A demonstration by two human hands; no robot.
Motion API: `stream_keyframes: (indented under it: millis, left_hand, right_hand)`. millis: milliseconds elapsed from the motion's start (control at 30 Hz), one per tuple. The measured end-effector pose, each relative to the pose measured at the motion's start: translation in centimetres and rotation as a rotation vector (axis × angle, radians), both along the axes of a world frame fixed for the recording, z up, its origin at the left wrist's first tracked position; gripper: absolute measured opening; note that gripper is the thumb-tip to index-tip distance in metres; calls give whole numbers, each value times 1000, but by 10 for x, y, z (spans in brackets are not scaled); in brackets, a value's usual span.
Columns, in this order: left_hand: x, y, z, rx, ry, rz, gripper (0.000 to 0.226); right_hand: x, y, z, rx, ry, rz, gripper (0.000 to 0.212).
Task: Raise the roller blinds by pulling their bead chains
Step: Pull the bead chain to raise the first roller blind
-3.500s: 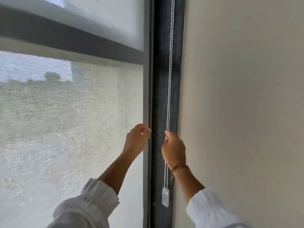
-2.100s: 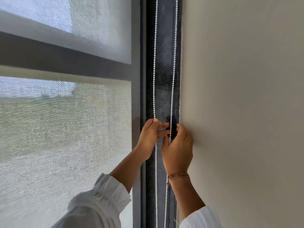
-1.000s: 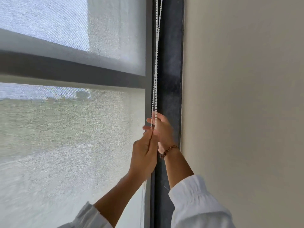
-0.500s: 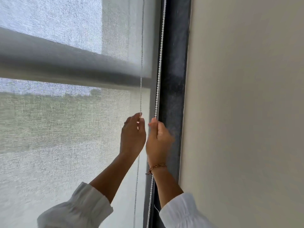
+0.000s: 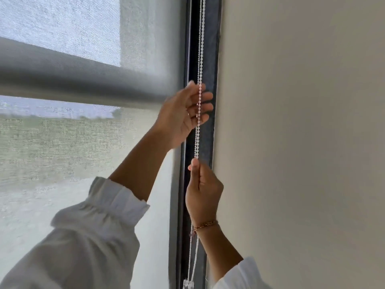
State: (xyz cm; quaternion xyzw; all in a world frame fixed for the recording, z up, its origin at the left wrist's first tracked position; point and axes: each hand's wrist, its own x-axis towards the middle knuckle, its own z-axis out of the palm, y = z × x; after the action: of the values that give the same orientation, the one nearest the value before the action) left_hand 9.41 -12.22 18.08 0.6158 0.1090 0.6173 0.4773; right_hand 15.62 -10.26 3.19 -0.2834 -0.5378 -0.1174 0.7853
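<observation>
A white bead chain (image 5: 200, 49) hangs as two strands down the dark window frame (image 5: 211, 49). My left hand (image 5: 183, 113) is raised beside it, thumb and fingertips loosely around the strands at about mid-height. Lower down, my right hand (image 5: 203, 192) pinches the chain between thumb and forefinger; it wears a bracelet. The semi-sheer roller blind (image 5: 62, 142) covers the window to the left. The chain's clear plastic weight (image 5: 188, 284) shows at the bottom edge.
A plain beige wall (image 5: 302, 142) fills the right half of the view, right next to the frame. A grey horizontal window bar (image 5: 73, 80) shows through the blind fabric. White sleeves cover both forearms.
My left hand has risen higher on the chain and opened its fingers around it, while my right hand has dropped lower, pinching the strands. The two strands now hang close together.
</observation>
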Motion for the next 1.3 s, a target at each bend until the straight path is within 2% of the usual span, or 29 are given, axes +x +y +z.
stream_keyframes:
  millis: [67, 167, 300, 400, 500, 600, 667, 833, 900, 967, 1100, 1200, 1300]
  left_hand:
    - [13, -7, 14, -29, 27, 41, 25]
    - [37, -13, 12, -86, 104, 248, 31]
    - [66, -10, -29, 75, 89, 565, 41]
    - [73, -12, -58, 177, 4, 614, 43]
    - [70, -14, -80, 225, -51, 553, 45]
    - [65, -15, -94, 223, -61, 543, 43]
    - [63, -17, -103, 243, -48, 554, 41]
    - [56, -22, -139, 233, 39, 651, 40]
    - [51, -25, -156, 233, 98, 705, 48]
    - [45, -29, -173, 245, 149, 730, 53]
    - [32, -42, -197, 273, 249, 745, 49]
    - [25, -52, -194, 253, 338, 744, 40]
    - [10, -58, -180, 161, 343, 553, 40]
  right_hand:
    - [9, -6, -11, -34, -15, -33, 48]
    - [23, -11, -33, -54, -88, -58, 42]
    - [38, -14, -64, -141, -158, -54, 44]
    - [51, -12, -81, -240, -198, 95, 43]
    - [64, -13, -80, -356, -163, 340, 30]
    - [71, -16, -54, -479, 45, 523, 40]
    - [74, -18, -22, -513, 189, 639, 35]
    - [64, -39, 66, -419, 187, 819, 27]
    - [55, -55, 96, -385, 184, 866, 21]
    - [47, -67, 122, -401, 175, 862, 19]
    - [30, -78, 144, -496, 176, 839, 23]
    - [14, -78, 139, -351, 201, 567, 29]
    - [6, -94, 139, -188, 214, 404, 29]
